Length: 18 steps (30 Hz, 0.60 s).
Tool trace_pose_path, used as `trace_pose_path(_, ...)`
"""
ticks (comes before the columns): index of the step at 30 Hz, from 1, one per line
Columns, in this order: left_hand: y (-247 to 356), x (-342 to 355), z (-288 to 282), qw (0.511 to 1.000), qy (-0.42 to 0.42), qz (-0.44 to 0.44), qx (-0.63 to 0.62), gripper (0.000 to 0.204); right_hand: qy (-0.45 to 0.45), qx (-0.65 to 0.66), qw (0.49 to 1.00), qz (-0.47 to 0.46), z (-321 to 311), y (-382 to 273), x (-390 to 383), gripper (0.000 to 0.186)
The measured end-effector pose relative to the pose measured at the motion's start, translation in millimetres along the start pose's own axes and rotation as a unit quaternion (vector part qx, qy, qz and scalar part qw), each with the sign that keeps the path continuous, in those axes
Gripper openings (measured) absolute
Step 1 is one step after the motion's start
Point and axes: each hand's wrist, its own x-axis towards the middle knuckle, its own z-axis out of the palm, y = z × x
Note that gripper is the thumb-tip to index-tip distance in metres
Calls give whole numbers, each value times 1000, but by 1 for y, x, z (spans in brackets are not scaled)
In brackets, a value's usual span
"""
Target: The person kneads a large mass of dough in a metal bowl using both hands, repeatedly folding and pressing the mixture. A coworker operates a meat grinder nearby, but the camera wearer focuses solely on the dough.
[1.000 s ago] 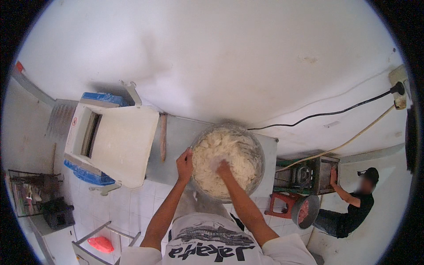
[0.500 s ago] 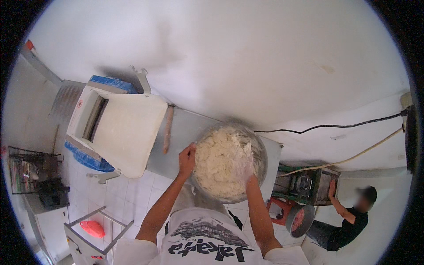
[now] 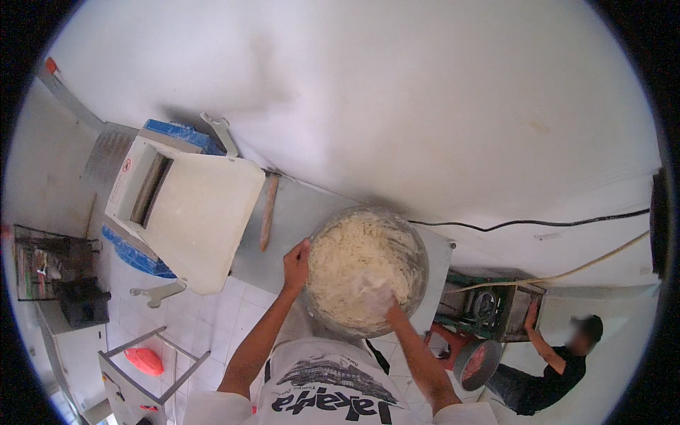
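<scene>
**Right hand (image 3: 382,299) deep in dough (image 3: 350,251), left hand (image 3: 297,266) steadying bowl (image 3: 418,265)**

Setup: bowl sits on the grey table (image 3: 287,223), dough inside it, pale and shaggy, smeared up the far-right wall. Left hand is at the left edge of the bowl, fingers curled, looks pinched on the rim. Right hand is in the dough on the near-right side, coated white and motion-blurred; can't tell if that grip is spread or pressed together.

Doing it well, my take:
- Left hand: keep it firm on the rim, or the bowl will likely skate when the right pushes.
- Right hand: go down the wall, scoop from the bottom, fold toward the middle, press. Surface stirring alone would probably leave dry pockets.
- Scrape the far-right wall; that smear should go back into the mass.
- Turn the bowl a little between folds so no sector gets skipped.

Diff vs half a second ago: right hand was farther up the right side with dough heaped ahead of it; now it's nearer the body and the heap is flatter. Left hand still on the left rim. Rolling pin (image 3: 268,214) still lying left of the bowl.
</scene>
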Motion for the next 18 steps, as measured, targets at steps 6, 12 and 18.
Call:
trace_pose_path(6, -2, -1, 6, 998, -7, 32, 50, 37, 52, 84, 994, 39, -125, 1, 101, 67)
trace_pose_path(12, 15, -2, 15, 997, 32, 59, 43, 35, -35, 31, 999, 22, -101, -25, 242, 64)
trace_pose_path(18, 11, 0, 1, 995, -9, 37, 89, 36, -72, -21, 997, -22, -68, -37, 243, 61)
